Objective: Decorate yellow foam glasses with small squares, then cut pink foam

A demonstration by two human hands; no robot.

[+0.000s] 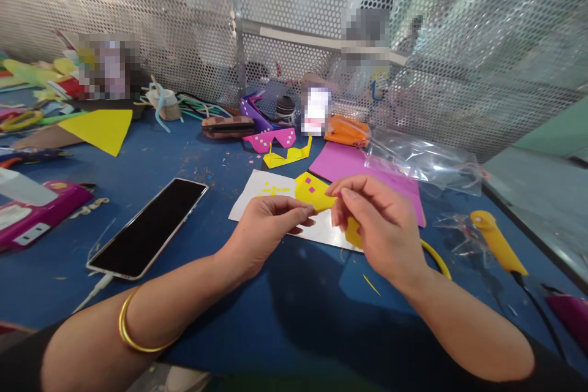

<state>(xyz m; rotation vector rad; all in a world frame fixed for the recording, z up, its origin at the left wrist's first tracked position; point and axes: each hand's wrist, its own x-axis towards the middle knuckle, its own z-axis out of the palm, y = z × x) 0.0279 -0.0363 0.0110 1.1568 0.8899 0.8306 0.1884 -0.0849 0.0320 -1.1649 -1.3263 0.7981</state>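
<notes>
My left hand and my right hand meet over the middle of the blue table. Both pinch a folded yellow paper piece dotted with small pink squares. The left fingers grip its near left edge. The right thumb and forefinger are pressed together at its right side, and part of the paper is hidden behind that hand. Under the paper lies a white sheet with small yellow squares on it.
A black phone lies left of my hands with a cable. Behind are pink paper glasses, yellow paper glasses, a pink sheet, a clear plastic bag. A yellow-handled tool lies right. Perforated metal screens stand behind.
</notes>
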